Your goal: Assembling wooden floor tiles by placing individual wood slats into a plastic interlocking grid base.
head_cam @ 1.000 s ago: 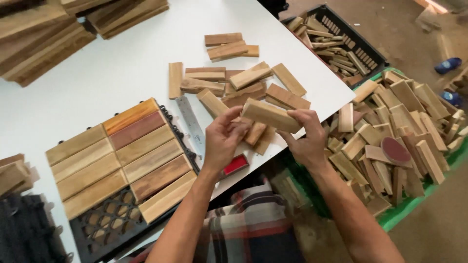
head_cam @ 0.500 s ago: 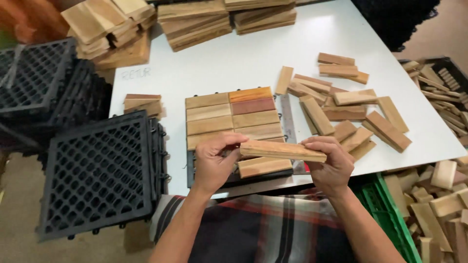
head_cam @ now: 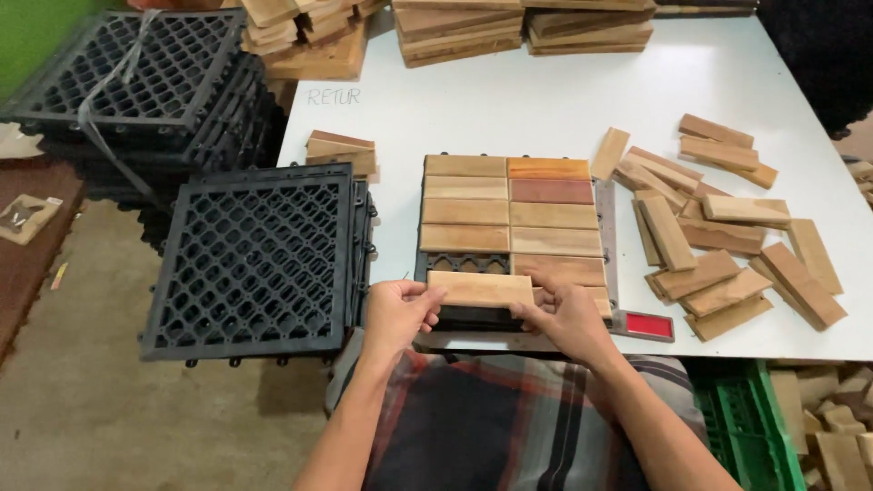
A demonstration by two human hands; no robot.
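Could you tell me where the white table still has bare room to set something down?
The widest free patch of the white table lies between the stacked wooden planks and the half-filled black plastic grid tile. A narrower strip separates that tile from the small slat pile. The loose wooden slats crowd the right.

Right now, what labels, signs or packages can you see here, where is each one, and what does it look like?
Handwritten marking: dark capital letters on the white table, near its far left corner.
Red label: small rectangular plate on the table's near edge, right of the right hand.
Small packet: flat, pale, squarish, on the brown surface at far left.
No screens.
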